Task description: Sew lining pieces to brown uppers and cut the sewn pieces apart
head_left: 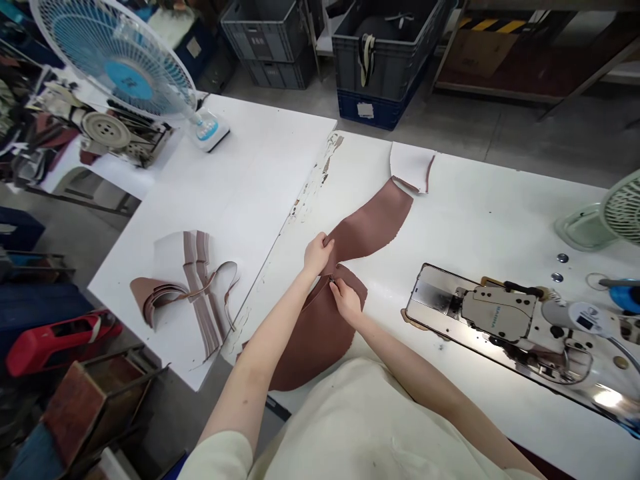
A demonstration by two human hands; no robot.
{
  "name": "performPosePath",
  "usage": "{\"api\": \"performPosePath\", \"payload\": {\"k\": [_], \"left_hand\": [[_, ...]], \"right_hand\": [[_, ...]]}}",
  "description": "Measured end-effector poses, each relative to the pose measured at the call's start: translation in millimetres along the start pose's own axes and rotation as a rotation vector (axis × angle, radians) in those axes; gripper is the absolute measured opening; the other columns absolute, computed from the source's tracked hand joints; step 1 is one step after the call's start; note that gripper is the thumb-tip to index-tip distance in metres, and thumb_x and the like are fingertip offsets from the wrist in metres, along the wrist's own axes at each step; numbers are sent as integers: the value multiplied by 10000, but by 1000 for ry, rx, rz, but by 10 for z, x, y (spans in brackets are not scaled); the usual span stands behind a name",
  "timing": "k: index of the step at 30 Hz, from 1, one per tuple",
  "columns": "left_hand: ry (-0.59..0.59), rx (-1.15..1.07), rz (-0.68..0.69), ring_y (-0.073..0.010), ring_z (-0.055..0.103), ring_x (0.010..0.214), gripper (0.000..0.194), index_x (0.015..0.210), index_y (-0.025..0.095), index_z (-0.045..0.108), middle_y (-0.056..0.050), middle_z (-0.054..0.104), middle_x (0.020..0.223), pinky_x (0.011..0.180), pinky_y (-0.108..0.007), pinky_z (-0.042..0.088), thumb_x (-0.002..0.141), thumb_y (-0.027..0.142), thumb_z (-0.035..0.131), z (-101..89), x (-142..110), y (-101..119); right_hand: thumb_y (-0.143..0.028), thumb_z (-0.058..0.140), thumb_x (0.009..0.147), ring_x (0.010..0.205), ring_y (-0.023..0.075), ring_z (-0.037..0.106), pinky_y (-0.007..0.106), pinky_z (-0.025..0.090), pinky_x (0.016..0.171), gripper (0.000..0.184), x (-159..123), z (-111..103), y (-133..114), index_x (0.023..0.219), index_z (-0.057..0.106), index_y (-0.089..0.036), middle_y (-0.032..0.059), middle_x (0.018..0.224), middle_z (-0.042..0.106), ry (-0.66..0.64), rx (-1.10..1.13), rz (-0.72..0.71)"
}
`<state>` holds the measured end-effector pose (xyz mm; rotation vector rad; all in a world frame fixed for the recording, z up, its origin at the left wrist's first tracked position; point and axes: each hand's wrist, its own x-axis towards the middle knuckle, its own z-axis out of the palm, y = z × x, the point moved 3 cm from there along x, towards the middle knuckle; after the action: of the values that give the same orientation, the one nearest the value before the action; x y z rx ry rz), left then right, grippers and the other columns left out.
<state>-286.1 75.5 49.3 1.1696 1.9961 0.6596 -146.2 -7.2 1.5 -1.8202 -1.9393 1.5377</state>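
Note:
My left hand (pixel 318 255) is closed on the near end of a long brown leather-like piece (pixel 373 223), which stretches away to the upper right. My right hand (pixel 347 301) is closed just below, at the edge where this piece meets a wider, rounded brown piece (pixel 315 340). A small dark thing shows at the right fingertips, too small to name. The rounded piece lies on the white table, partly under my forearms and close to my body. A pale piece with a brown edge (pixel 413 167) touches the far end of the long piece.
A sewing machine (pixel 500 310) is set into the table at right, with a green fan (pixel 583 225) behind it. On the left table sit stacked brown and pale pieces (pixel 193 287) and a blue-and-white fan (pixel 130 79). Grey crates (pixel 390 63) stand beyond the table.

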Motion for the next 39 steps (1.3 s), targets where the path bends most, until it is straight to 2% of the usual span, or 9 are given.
{"api": "performPosePath", "payload": {"k": [10, 15, 17, 20, 23, 26, 30, 35, 39], "left_hand": [[-34, -12, 35, -118, 386, 569, 258, 648, 211, 326, 57, 365, 577, 556, -244, 285, 836, 288, 486, 23, -38, 106], [-97, -375, -22, -112, 449, 596, 220, 677, 201, 386, 43, 450, 620, 583, -238, 365, 813, 301, 526, -111, -166, 320], [-135, -616, -63, -126, 519, 658, 190, 779, 191, 461, 11, 542, 709, 617, -243, 419, 820, 362, 535, -260, -315, 465], [-198, -804, -130, -173, 586, 755, 346, 957, 176, 541, -45, 623, 811, 669, -276, 469, 817, 492, 531, -516, -700, 647], [-275, -876, -255, -203, 607, 755, 446, 973, 162, 606, -69, 648, 796, 677, -307, 485, 788, 562, 534, -721, -1227, 611], [-255, -887, -395, -206, 603, 724, 445, 947, 179, 637, -62, 657, 788, 653, -311, 484, 725, 562, 590, -944, -1751, 251], [-170, -629, -529, -173, 556, 633, 376, 771, 222, 602, 4, 606, 676, 575, -269, 438, 689, 589, 599, -1283, -2308, -607], [-297, -16, -457, -185, 541, 619, 388, 611, 216, 501, 21, 541, 611, 581, -261, 379, 767, 571, 490, -1271, -2677, -1604], [-183, 492, -429, -260, 597, 808, 202, 710, 221, 551, -38, 616, 772, 679, -309, 386, 815, 378, 479, -1063, -2583, -1908]], "right_hand": [[-469, 313, 874, 623, 174, 518, 280, 326, 570, 309, 51, -81, -41, 703, 426, -237, -11, 672, 544, -80, 36, 58], [-526, 480, 767, 587, 149, 491, 262, 352, 551, 304, -4, -197, 47, 687, 449, -234, -35, 616, 516, -70, 186, 64], [-533, 457, 773, 517, 132, 441, 259, 338, 503, 324, -99, -286, 141, 663, 434, -229, -37, 545, 471, -1, 328, 92], [-498, 364, 819, 411, 106, 340, 256, 300, 432, 318, -222, -502, 234, 640, 385, -237, -58, 471, 370, 193, 705, 157], [-506, 399, 810, 450, 111, 430, 250, 362, 449, 301, -252, -766, 163, 674, 393, -238, -55, 524, 428, 393, 1071, 157], [-472, 598, 717, 620, 121, 547, 242, 440, 563, 300, -295, -992, 1, 766, 424, -233, -46, 663, 532, 524, 1171, 76], [-396, 664, 695, 520, 85, 438, 210, 367, 522, 353, -612, -998, -49, 887, 406, -252, -102, 602, 436, 523, 935, 24], [-331, 526, 767, 578, 126, 449, 261, 385, 598, 216, -1024, -473, 192, 956, 539, -228, -60, 618, 442, 75, 379, -102], [-227, 464, 753, 620, 165, 530, 294, 387, 656, 306, -1015, -161, 420, 1049, 540, -216, -48, 588, 517, -247, 57, 34]]}}
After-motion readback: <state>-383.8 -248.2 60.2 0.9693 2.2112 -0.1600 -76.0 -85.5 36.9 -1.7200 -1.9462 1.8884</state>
